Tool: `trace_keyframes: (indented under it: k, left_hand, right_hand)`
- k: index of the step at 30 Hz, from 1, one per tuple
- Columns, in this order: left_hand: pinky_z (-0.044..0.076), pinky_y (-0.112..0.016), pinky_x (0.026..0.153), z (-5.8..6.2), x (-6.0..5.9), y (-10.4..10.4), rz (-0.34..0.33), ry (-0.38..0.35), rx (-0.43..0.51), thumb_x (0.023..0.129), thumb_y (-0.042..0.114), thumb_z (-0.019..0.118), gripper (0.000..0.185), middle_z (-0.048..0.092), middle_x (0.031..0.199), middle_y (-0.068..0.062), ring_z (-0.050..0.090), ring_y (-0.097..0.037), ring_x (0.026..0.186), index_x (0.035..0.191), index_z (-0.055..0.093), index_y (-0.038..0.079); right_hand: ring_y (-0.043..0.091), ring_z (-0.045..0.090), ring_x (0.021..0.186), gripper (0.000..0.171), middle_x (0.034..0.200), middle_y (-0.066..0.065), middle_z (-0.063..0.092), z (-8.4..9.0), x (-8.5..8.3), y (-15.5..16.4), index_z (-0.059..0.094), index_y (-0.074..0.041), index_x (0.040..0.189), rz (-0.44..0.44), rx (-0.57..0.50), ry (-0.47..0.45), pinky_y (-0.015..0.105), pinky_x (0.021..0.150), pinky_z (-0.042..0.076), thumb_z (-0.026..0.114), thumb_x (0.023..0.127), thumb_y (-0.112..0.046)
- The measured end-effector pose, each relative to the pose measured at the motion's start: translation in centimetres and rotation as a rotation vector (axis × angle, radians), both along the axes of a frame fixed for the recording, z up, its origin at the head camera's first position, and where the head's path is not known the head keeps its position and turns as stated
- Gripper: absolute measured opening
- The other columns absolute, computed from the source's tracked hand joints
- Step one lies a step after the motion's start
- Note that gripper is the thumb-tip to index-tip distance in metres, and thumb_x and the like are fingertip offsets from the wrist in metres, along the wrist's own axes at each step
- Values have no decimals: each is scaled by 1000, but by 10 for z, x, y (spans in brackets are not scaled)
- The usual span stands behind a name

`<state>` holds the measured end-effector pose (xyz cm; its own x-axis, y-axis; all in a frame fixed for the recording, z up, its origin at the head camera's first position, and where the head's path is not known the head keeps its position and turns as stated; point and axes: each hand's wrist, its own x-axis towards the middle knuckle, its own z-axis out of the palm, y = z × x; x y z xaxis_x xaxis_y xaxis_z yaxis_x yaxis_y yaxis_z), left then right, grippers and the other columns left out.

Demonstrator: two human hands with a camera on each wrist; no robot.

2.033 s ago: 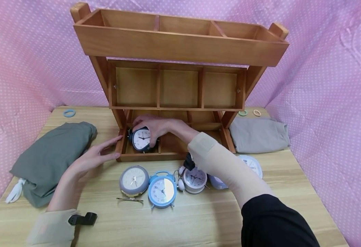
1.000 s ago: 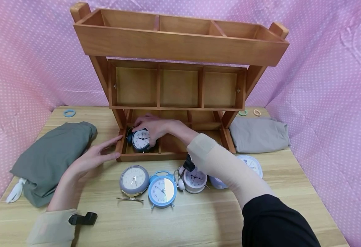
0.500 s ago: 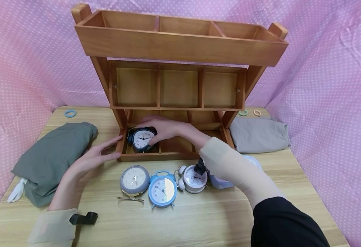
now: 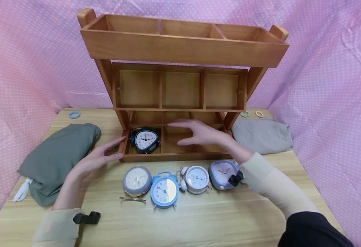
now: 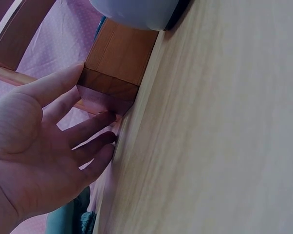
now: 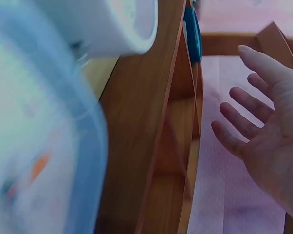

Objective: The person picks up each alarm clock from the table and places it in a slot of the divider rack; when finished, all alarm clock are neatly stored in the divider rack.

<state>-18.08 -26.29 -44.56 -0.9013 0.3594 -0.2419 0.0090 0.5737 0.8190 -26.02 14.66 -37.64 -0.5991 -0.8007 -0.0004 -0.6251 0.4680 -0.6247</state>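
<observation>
- Black clock [image 4: 145,140]: upright in the rack's [image 4: 183,51] lowest tier, left-hand compartment, between the two hands, touched by neither.
- Right hand [image 4: 200,133]: fingers straight and spread, holding nothing, hovering over the middle compartment, just right of the clock.
- Left hand [image 4: 98,158]: flat and open, fingertips against the rack's front left corner [image 5: 112,80], just left of the clock.
- Handling, as a judgement: small and light, rigid casing, smooth glass face likely slippery and breakable; safest hold round the rim from above, thumb on one side and fingers on the other, off the face.
- Tight fit between the wooden dividers, so little room for fingers at the sides.
- Nearer than both hands, in a row on the table [image 4: 199,223]: grey clock [image 4: 137,180], blue clock [image 4: 164,192], white clock [image 4: 196,179], lilac clock [image 4: 223,171].
- Beyond the left hand: green cloth [image 4: 56,159]; beyond the right: grey cloth [image 4: 262,135].
</observation>
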Motion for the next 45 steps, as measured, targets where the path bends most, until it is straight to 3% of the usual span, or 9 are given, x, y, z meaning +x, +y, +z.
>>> trace_keyframes:
  k: [5,11,15,18,25,33,39,45]
  left_hand:
    - [17,-78,117,1,0,0,3,-1,-3,101,43,64,77,16,173,-16,10,-51,158,165,24,27]
    - [17,-78,117,0,0,1,0,5,0,101,42,63,77,17,173,-17,10,-50,158,165,24,26]
    - [17,-78,117,0,-1,1,0,5,3,101,42,64,76,17,173,-16,10,-50,158,165,25,27]
    - [17,-78,117,0,0,1,4,0,3,101,43,64,77,16,173,-16,9,-50,158,165,25,27]
    - [17,-77,118,0,0,1,5,-1,8,101,43,64,76,17,173,-16,10,-49,158,165,25,28]
    - [16,-78,118,0,0,0,10,-5,3,100,43,65,77,17,173,-17,9,-49,158,165,25,28]
    - [17,-78,117,-1,0,0,9,4,-1,101,43,65,77,17,173,-17,10,-50,158,165,26,28]
    - [18,-78,117,-2,0,0,2,15,-4,101,42,64,75,18,173,-17,10,-50,158,165,26,28]
  right_hand:
    - [26,46,148,66,158,2,52,-3,11,43,50,-24,154,-61,-41,32,52,120,41,76,94,-31]
    - [26,52,142,64,154,3,56,-4,23,85,53,-16,151,-107,-34,13,55,115,45,77,93,-27]
    - [23,55,139,62,152,-1,58,-3,30,111,55,-22,150,-150,-16,-19,50,110,49,78,93,-30]
    - [24,60,133,63,149,4,60,-4,33,127,55,-22,150,-150,-31,-29,47,107,53,79,92,-26]
    - [22,66,123,62,144,10,64,-12,43,164,55,-12,148,-156,-51,-35,47,103,56,79,91,-17]
    - [22,69,118,65,139,23,64,-20,61,200,55,1,144,-175,-86,-50,34,100,58,83,86,-8]
    - [17,70,115,70,134,24,65,-25,73,220,56,0,143,-215,-61,-8,26,99,57,87,81,-11]
    - [20,69,114,75,134,20,67,-31,79,232,58,-3,140,-213,4,45,32,97,58,93,75,-18]
